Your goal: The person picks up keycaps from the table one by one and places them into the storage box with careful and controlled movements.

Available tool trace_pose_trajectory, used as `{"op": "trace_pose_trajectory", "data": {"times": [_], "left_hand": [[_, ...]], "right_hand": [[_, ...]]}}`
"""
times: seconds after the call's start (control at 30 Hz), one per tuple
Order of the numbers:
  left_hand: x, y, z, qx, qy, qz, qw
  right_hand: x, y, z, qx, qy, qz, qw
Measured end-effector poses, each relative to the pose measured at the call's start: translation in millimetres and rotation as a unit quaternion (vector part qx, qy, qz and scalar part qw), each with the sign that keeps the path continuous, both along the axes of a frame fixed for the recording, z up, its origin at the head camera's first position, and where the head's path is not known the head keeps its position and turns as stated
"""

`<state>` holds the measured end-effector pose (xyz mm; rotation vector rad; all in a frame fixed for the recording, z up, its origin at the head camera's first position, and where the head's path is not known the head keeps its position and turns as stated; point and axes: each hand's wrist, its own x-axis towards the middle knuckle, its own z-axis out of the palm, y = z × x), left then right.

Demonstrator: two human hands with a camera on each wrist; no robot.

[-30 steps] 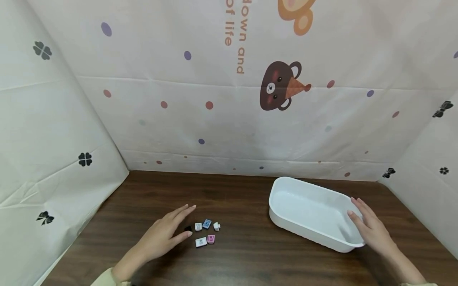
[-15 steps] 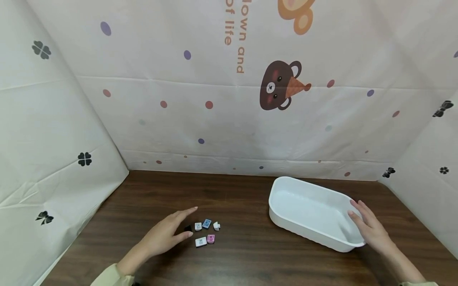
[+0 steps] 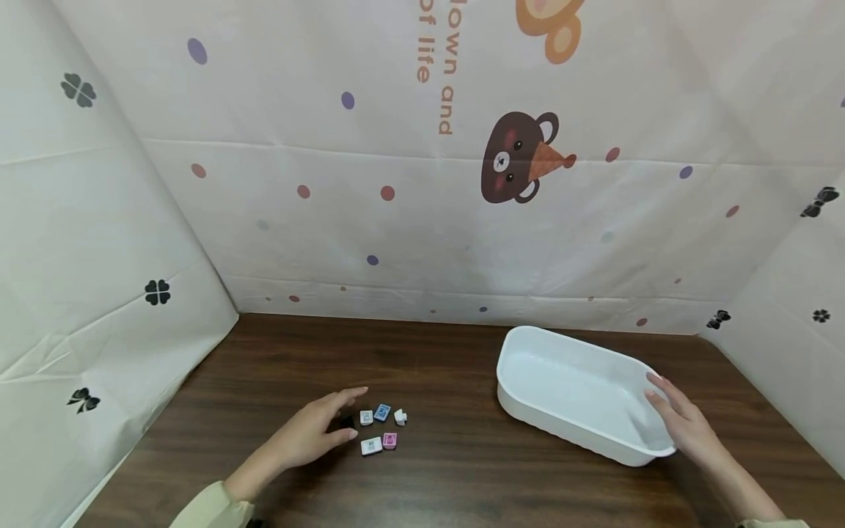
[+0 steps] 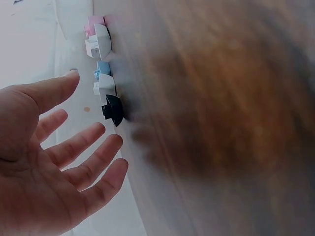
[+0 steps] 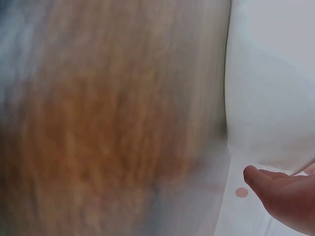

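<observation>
My left hand [image 3: 306, 436] hovers at the left of several small keycap-like pieces, fingers loosely bent and spread, with nothing in its grasp. Nearest to it is a black piece [image 4: 113, 109], partly hidden by the hand in the head view. Beside that lie a white piece [image 3: 366, 418], a blue piece [image 3: 382, 413] and a small white angular piece [image 3: 400, 417]. Closer to me are a wider white piece [image 3: 372, 446] and a pink piece [image 3: 390, 441]. My right hand [image 3: 689, 429] lies at the right end of a white tub [image 3: 568, 427], fingertips over its rim; firm contact cannot be made out.
The dark wood table [image 3: 449, 469] reaches back to a white patterned cloth [image 3: 317, 242] that hangs behind it and along both sides. The tub stands at an angle on the right, well apart from the small pieces.
My left hand has moved slightly right, and its fingers have drawn closer around the near side of the black piece. The pieces, tub and right hand stay practically in place.
</observation>
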<state>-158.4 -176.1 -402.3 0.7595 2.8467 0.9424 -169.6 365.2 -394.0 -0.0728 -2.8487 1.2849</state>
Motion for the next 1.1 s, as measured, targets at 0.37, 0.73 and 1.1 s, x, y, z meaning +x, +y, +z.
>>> {"op": "trace_pose_trajectory", "data": {"times": [0.37,0.73,1.1], "left_hand": [[-7.6,0,-0.4,0.007,-0.028,0.012,0.9995],[-11.1,2,-4.5,-0.026,-0.030,0.035,0.9986],[-12.3,3,-4.7,-0.040,-0.014,0.060,0.9972]], "right_hand": [[-4.4,2,5.6,-0.024,-0.113,-0.030,0.993],[-3.8,1,1.4,-0.055,-0.100,-0.031,0.993],[-2.8,2,-1.1,-0.079,-0.082,-0.023,0.993]]}}
